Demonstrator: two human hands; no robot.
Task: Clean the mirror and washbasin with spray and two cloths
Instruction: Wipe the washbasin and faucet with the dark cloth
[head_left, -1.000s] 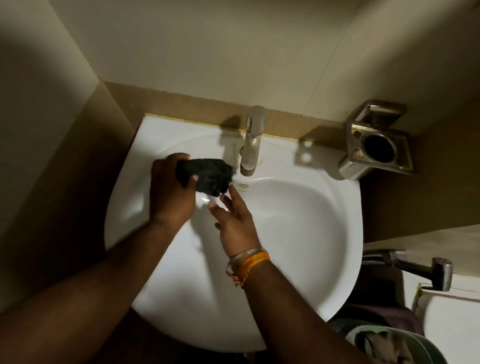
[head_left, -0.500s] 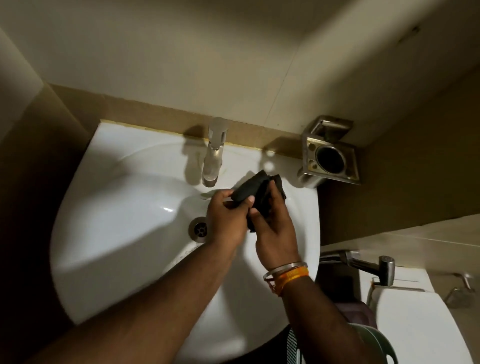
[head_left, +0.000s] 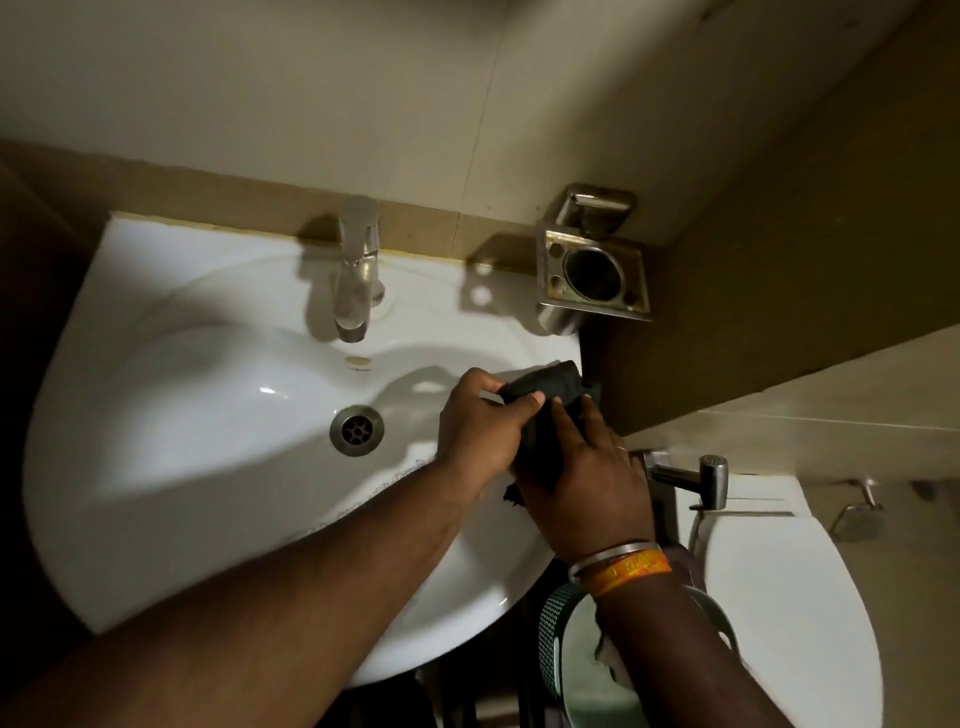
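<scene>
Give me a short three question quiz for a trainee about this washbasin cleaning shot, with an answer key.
1. True or false: both hands hold the dark crumpled cloth.
2. Over which part of the white ceramic washbasin is the cloth: A) the left rim, B) the round metal drain, C) the right rim near the wall?
3. Fill in: the square steel tumbler holder is fixed to the wall to the ____ of the chrome tap.

Key:
1. True: the left hand pinches its top edge and the right hand grips it lower down.
2. C.
3. Right.
</scene>
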